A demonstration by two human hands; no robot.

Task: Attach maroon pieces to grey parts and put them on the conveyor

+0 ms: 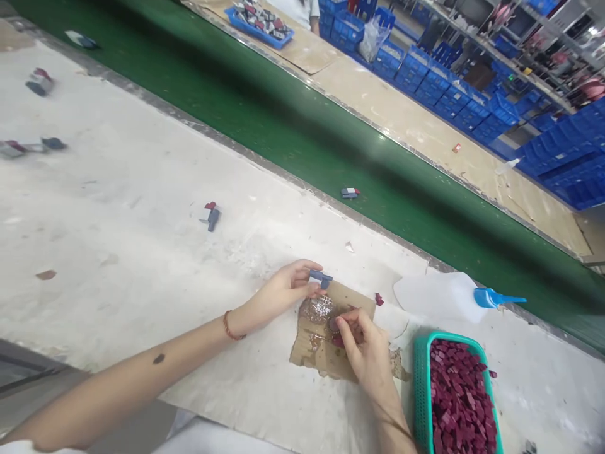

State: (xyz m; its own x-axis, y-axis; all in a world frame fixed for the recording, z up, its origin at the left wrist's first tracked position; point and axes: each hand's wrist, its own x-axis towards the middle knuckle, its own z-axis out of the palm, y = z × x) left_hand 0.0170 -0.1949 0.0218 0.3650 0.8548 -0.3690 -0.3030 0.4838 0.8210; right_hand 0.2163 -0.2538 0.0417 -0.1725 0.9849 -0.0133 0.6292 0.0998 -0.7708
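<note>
My left hand (pixel 295 284) grips a small blue-grey and white plastic part (pixel 320 278) between thumb and fingers, above the far left edge of a piece of cardboard (pixel 347 296). Clear, wet, shiny liquid (pixel 317 309) lies on the cardboard. Low over the cardboard's right half, my right hand (pixel 363 340) is closed in a pinch. Its fingertips mostly hide what they hold. A dark red piece (pixel 338 340) shows just beneath these fingers; whether they touch it I cannot tell.
To the right stands a green basket (pixel 422 384) of dark red pieces. Behind it lies a white bottle (pixel 439 296) with a blue nozzle (pixel 496 297). A finished-looking part (pixel 212 216) rests on the white table (pixel 142 202). Beyond runs a green conveyor belt (pixel 283 139) carrying another part (pixel 350 193).
</note>
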